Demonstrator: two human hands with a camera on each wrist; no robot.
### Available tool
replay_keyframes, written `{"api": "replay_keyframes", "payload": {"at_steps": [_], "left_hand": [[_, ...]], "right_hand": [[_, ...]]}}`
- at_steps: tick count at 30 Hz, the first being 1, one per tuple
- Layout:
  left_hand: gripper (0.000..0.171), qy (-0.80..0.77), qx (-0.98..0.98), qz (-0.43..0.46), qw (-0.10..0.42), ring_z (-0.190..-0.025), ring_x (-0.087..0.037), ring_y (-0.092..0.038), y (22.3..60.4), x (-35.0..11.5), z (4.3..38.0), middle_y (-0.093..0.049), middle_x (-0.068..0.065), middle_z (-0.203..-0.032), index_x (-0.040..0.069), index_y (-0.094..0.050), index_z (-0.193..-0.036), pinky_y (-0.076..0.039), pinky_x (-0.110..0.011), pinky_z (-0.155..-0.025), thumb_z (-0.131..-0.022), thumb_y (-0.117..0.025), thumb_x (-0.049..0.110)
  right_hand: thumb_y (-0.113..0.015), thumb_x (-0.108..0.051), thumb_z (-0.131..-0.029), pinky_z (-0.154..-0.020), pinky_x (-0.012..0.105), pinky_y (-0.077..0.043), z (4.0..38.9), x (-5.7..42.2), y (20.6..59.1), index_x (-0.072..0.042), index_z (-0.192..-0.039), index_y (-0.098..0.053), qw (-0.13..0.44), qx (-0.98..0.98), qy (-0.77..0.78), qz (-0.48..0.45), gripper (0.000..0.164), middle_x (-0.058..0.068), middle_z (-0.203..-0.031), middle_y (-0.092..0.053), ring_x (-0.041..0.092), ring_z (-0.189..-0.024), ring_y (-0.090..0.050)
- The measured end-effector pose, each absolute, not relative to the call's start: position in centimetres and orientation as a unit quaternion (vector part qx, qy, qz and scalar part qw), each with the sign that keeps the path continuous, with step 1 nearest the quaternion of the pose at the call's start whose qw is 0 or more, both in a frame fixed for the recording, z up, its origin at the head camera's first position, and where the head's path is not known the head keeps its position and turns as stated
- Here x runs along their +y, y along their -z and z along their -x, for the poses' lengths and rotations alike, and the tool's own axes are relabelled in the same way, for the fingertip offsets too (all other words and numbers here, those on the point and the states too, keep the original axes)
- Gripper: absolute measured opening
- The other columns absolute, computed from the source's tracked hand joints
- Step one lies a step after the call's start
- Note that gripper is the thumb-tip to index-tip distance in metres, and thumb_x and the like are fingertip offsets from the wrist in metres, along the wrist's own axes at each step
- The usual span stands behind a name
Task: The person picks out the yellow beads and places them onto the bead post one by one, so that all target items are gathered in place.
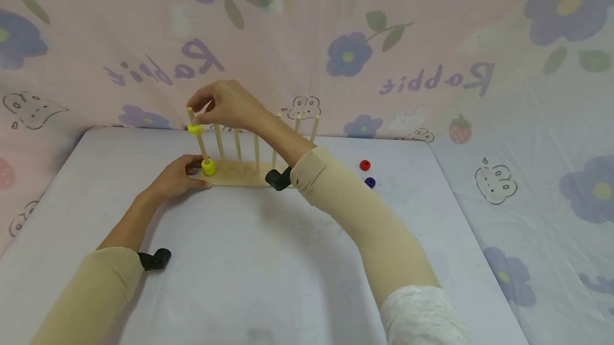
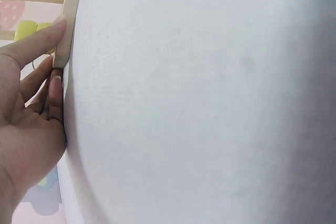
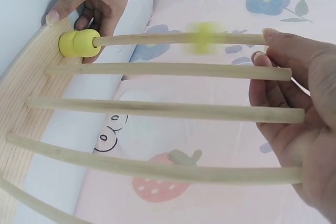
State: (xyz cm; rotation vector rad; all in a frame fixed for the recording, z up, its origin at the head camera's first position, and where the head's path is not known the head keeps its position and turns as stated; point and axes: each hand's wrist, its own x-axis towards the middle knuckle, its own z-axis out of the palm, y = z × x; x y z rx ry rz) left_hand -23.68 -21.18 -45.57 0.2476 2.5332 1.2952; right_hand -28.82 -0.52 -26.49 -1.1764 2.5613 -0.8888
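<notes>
A wooden peg stand (image 1: 235, 178) with a row of upright pegs stands on the table. My left hand (image 1: 175, 177) grips the left end of its base, thumb on the front edge and fingers behind. At the foot of the leftmost peg sit two yellow beads (image 3: 79, 43), stacked. Another yellow bead (image 3: 203, 38), blurred, is around the upper part of that same peg. My right hand (image 1: 230, 105) is at the top of this peg, its fingertips right at the tip and apart from the blurred bead in the right wrist view.
A red bead (image 1: 365, 165) and a dark blue bead (image 1: 370, 182) lie on the white tabletop (image 1: 230, 281), right of the stand. The other pegs (image 3: 168, 109) are bare and rise beneath my right forearm. A printed cloth (image 1: 288, 41) hangs behind the table.
</notes>
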Motion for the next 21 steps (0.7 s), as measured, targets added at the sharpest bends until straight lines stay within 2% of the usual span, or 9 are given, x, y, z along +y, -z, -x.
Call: {"api": "replay_keyframes", "payload": {"at_steps": [12,15,21], "left_hand": [[0.083,-0.448,0.879,-0.083,0.140,-0.129,-0.042,-0.043,45.8,-21.2,23.5,-0.040,-0.028,-0.147,-0.009,-0.032,-0.148,-0.034,-0.055,-0.112,-0.085,-0.079,0.018],[0.084,-0.451,0.877,-0.084,0.140,-0.130,-0.042,-0.042,45.7,-21.1,23.4,-0.040,-0.028,-0.147,-0.009,-0.031,-0.149,-0.034,-0.054,-0.113,-0.085,-0.079,0.018],[0.086,-0.447,0.879,-0.084,0.141,-0.131,-0.043,-0.041,45.7,-21.1,23.4,-0.038,-0.028,-0.148,-0.009,-0.029,-0.150,-0.033,-0.055,-0.113,-0.086,-0.079,0.020]], "right_hand": [[-0.071,-0.013,-0.093,-0.086,0.011,-0.049,28.6,0.2,26.6,-0.008,-0.118,-0.072,0.055,0.832,0.390,0.391,0.026,0.000,-0.110,-0.073,0.001,-0.095,-0.065],[-0.071,-0.008,-0.092,-0.087,0.013,-0.051,28.4,0.5,26.4,-0.004,-0.116,-0.072,0.049,0.806,0.430,0.404,0.025,0.004,-0.109,-0.073,0.003,-0.095,-0.067],[-0.071,-0.004,-0.091,-0.087,0.017,-0.053,27.7,1.2,25.6,0.000,-0.117,-0.071,0.042,0.780,0.483,0.395,0.026,0.005,-0.110,-0.074,0.006,-0.094,-0.068]]}}
